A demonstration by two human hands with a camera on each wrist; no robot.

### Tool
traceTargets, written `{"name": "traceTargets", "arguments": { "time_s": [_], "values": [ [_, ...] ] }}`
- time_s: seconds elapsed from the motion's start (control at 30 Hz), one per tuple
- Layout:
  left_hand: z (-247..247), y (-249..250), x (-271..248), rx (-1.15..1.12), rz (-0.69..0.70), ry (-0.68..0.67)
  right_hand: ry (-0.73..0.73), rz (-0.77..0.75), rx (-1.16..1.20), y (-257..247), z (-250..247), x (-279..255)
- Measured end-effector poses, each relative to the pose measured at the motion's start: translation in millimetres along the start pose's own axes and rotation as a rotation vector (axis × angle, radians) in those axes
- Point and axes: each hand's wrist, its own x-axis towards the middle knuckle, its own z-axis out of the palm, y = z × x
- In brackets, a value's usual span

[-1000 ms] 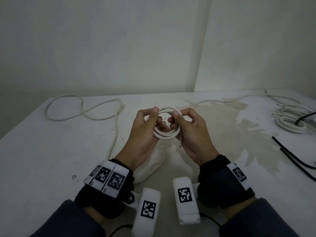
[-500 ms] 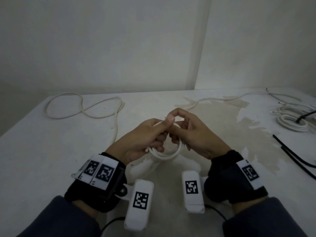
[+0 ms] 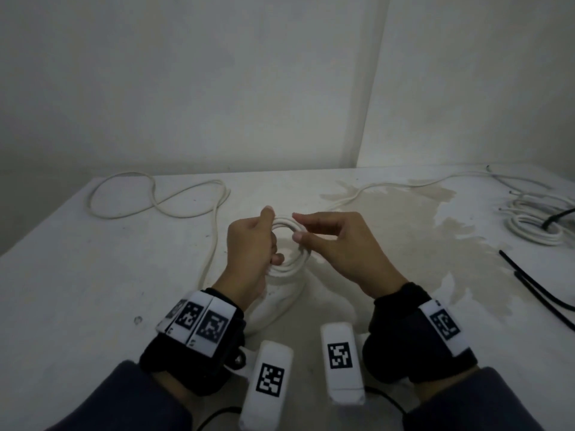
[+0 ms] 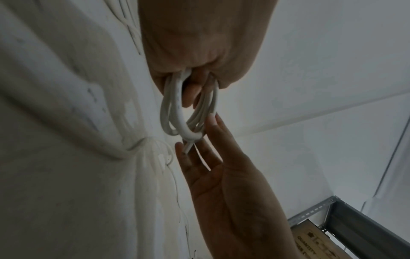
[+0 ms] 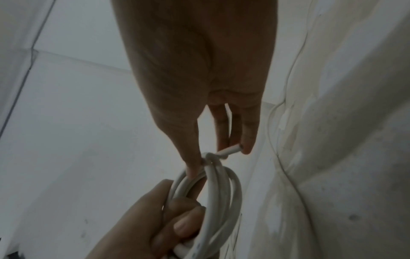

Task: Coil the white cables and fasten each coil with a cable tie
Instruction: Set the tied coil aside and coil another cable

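A small coil of white cable hangs in the air over the middle of the table. My left hand grips its left side with curled fingers. On the coil's right side is my right hand, fingers fairly straight, thumb and forefinger apart. In the right wrist view its thumb presses the coil where the cable's cut end wraps round the turns and sticks out against the fingertips. A thin pale strand lies along the right fingers; I cannot tell what it is.
A loose white cable snakes over the table's far left. At the far right lie coiled white cables, with thin black cables nearer. A pale lump sits under my hands. Walls close the back. A metal shelf stands behind.
The hands were bunched together over the coil; now the right hand has drawn a little to the right and its fingers have straightened. The left hand keeps its grip.
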Motion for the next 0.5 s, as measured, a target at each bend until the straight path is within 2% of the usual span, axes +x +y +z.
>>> {"name": "traceTargets", "arguments": {
  "time_s": [0.1,0.23,0.37,0.5],
  "values": [
    [-0.2,-1.2,0.9,0.054,0.082,0.038,0.022,0.036,-0.060,0.2,-0.1,0.9],
    [2.1,-1.0,-1.2,0.115,0.152,0.046,0.066,0.110,0.089,-5.0,-0.5,-2.0],
    [2.3,-3.4,0.4,0.091,0.142,0.057,0.016,0.227,0.240,-10.1,1.8,-4.7],
    [0.7,-8.1,2.2,0.035,0.085,0.050,-0.015,0.349,0.264,-9.2,2.8,-3.2]
  ]
}}
